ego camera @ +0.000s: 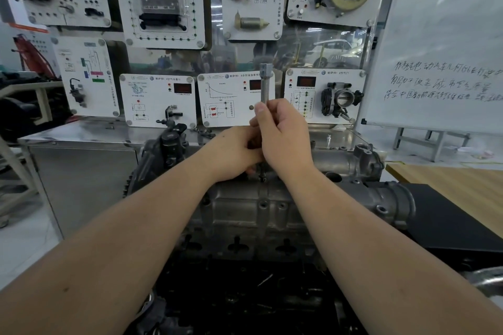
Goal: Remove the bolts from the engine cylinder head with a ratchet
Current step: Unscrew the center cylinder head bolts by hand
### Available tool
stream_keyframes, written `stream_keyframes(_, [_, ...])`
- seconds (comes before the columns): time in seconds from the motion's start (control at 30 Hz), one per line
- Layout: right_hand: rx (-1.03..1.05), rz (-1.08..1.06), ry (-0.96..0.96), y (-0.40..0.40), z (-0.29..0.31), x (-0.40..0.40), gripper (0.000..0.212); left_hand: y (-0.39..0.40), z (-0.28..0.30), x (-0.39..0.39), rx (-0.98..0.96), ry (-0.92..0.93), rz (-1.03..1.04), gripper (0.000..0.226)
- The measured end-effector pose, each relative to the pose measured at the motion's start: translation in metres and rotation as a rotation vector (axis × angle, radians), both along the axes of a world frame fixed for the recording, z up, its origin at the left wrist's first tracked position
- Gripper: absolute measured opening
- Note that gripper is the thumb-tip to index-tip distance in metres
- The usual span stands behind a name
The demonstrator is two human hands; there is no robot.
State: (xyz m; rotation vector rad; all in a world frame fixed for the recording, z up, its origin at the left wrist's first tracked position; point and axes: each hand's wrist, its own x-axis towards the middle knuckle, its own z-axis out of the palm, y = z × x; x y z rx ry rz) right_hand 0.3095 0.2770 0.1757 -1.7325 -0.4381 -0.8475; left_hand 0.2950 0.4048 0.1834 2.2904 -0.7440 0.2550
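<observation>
Gripping slim steel extension bar upright: right hand; left hand curled, seemingly around lower shaft; rough-cast cylinder head beneath.

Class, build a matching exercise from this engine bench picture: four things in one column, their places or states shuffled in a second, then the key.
Things:
1. right hand
2. left hand
3. white handwritten whiteboard
4. grey metal cylinder head

Places or states:
A. stands at far right
B. grips the upright silver steel tool shaft
C. lies under both forearms
D. curls low around the tool, beside the other hand

Pairs: 1-B, 2-D, 3-A, 4-C
</observation>
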Motion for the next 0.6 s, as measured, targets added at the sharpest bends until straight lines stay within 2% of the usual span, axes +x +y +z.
stream_keyframes(0.17, [-0.013,0.023,0.061,0.0010,0.0005,0.0017,0.022,0.0010,-0.0002,0.0002,-0.004,0.003,0.003,0.014])
stream_keyframes(0.3, [0.010,0.058,0.034,0.0006,0.0009,-0.0007,0.027,0.0000,0.0016,-0.0042,0.000,-0.016,0.005,0.017])
stream_keyframes(0.43, [0.010,0.023,0.017,0.0012,0.0004,-0.0016,0.013,-0.0004,0.0021,-0.0047,0.009,-0.017,-0.004,0.019])
stream_keyframes(0.53, [0.018,0.015,0.023,0.0001,0.0007,-0.0003,0.012,-0.0002,0.0009,-0.0023,0.013,-0.022,-0.008,0.014])
stream_keyframes(0.6, [-0.020,0.019,0.037,0.0004,0.0007,0.0002,0.019,-0.0003,0.0007,-0.0025,-0.003,-0.012,-0.008,0.013])
